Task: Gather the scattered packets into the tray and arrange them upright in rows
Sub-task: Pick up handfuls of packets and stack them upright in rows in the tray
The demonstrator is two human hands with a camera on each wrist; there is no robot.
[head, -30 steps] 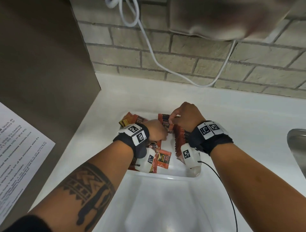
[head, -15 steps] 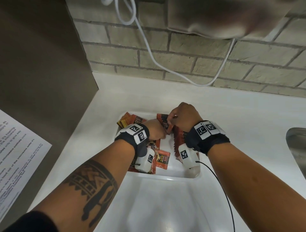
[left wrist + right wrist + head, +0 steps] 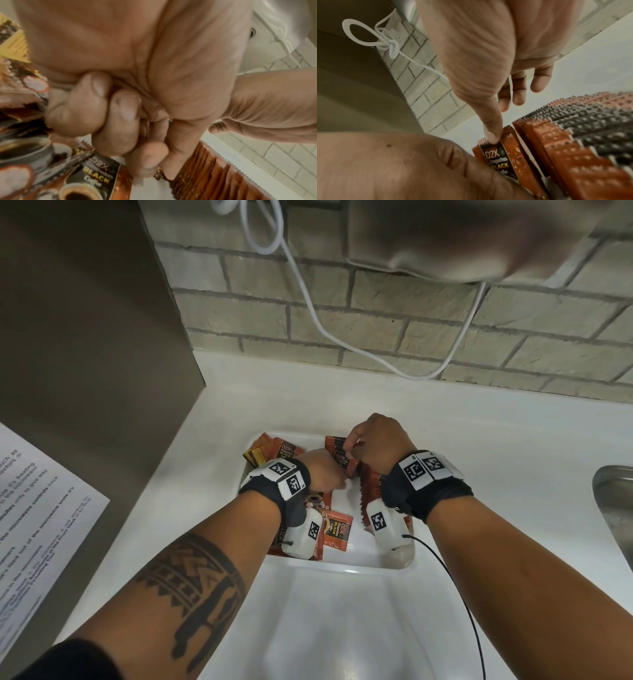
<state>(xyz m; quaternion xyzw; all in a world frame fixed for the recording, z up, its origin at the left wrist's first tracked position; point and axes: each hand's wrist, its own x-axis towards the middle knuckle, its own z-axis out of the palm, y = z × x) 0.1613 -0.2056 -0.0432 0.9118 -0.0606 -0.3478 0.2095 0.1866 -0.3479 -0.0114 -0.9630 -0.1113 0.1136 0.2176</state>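
Holding a coffee packet (image 3: pixel 498 158) upright by its top edge, my right hand (image 3: pixel 375 445) has thumb (image 3: pixel 491 135) and forefinger pinched on the crimped seal. Over the last second almost nothing has shifted: both hands sit where they were over the tray (image 3: pixel 373 565), and only the view has crept a little nearer. I read that as fine alignment, not a fresh grab, squaring this packet before it joins the standing row (image 3: pixel 583 135) just to its right.

My left hand (image 3: pixel 323 470) is curled tight against the packet's near side; the left wrist view shows the fingers (image 3: pixel 120 106) folded into the palm, but whether they pinch anything I cannot tell. Other packets lie flat and askew: a few at the tray's far left corner (image 3: pixel 270 451), more under my left wrist (image 3: pixel 337 530). So the gathering looks done, and the standing-up seems well short of finished.

The tray rests on a white counter (image 3: pixel 479 433). Behind it rises a pale brick wall (image 3: pixel 394 313) with a white cable (image 3: pixel 308 313) drooping across it. A brown panel (image 3: pixel 85 337) stands on the left with a printed sheet (image 3: pixel 37 508) on it, and a metal sink's edge (image 3: pixel 616 501) shows at the right
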